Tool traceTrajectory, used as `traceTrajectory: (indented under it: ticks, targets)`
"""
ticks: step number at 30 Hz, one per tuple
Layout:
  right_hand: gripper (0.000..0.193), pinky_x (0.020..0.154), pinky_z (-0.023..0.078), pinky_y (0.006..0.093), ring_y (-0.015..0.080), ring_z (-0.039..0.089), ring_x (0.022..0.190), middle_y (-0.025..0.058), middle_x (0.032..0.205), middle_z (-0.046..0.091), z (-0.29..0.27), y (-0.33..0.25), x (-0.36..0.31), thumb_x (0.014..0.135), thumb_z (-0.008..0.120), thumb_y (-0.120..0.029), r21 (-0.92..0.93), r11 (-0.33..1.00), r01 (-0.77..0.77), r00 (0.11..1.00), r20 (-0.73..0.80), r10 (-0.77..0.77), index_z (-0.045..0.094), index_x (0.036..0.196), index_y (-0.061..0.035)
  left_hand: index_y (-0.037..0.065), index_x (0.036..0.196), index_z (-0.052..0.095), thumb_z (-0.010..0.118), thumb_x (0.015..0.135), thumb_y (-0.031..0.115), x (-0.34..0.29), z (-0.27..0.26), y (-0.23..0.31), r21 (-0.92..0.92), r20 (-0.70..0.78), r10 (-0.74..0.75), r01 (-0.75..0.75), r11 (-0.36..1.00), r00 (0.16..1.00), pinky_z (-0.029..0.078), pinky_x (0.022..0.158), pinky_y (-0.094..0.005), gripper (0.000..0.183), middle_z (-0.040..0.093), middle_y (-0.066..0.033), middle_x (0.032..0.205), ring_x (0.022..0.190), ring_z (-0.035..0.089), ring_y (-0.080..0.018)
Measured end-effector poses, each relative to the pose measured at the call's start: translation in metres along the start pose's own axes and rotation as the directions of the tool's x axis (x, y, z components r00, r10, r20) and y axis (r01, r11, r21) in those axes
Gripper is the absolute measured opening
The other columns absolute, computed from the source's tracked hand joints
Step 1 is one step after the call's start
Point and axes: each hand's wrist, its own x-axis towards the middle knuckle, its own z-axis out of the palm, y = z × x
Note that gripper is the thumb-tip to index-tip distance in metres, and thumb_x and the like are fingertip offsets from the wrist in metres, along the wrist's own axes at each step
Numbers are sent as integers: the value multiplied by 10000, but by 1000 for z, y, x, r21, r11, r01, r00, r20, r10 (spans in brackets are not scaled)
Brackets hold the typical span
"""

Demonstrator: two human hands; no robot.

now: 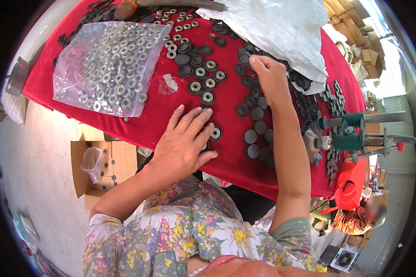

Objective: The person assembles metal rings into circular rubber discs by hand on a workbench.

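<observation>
We see the left hand spread palm-down over a column of black round discs with silver ring bearings, on red cloth. Right hand: fingertips bunched at the upper part of the black round discs without bearings, near the white plastic sheet; we can't tell whether it grips one. Clear plastic bag of silver bearings lies left.
</observation>
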Motion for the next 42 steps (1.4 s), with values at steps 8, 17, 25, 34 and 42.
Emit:
traceTrajectory:
  ticks: [8,17,25,34,42]
  targets:
    - [253,798,501,288,117,637,846,35,926,727,-13,-15,-50,931,719,-185,341,909,-239,968,156,196,763,1042,38,-9,1259,639,758,845,414,-1,-2,-2,-3,25,-1,2,1000,1000,319,1175,-589,604,521,-205,1467,1355,497,-394]
    - [227,862,459,399,229,664,947,66,1061,708,2,-30,-142,800,775,-64,-403,701,588,793,113,-599,721,1019,-36,-26,1292,615,820,807,247,-16,-22,-18,-193,-163,-48,16,981,985,420,1109,-539,594,554,-226,1425,1276,543,-444]
    - [269,855,467,394,234,658,963,77,1133,701,22,-22,-170,785,774,-57,-417,661,624,756,109,-645,732,1045,-3,9,1332,605,803,822,223,-19,-12,-11,-197,-114,-32,8,980,993,372,1144,-587,588,549,-218,1439,1320,526,-432]
    - [278,866,465,397,243,663,981,89,1147,704,25,-18,-177,814,734,-53,-396,690,606,776,103,-622,733,1086,3,3,1297,616,759,841,320,-10,-8,-1,-85,-25,28,-31,996,999,343,1160,-587,574,564,-178,1429,1344,523,-379]
    - [280,872,462,392,242,663,994,93,1162,705,28,-15,-180,830,728,-81,-394,716,576,798,82,-597,733,1098,0,-11,1293,622,715,849,408,-5,-6,2,4,48,42,-42,999,998,305,1186,-577,617,575,-158,1412,1343,522,-353]
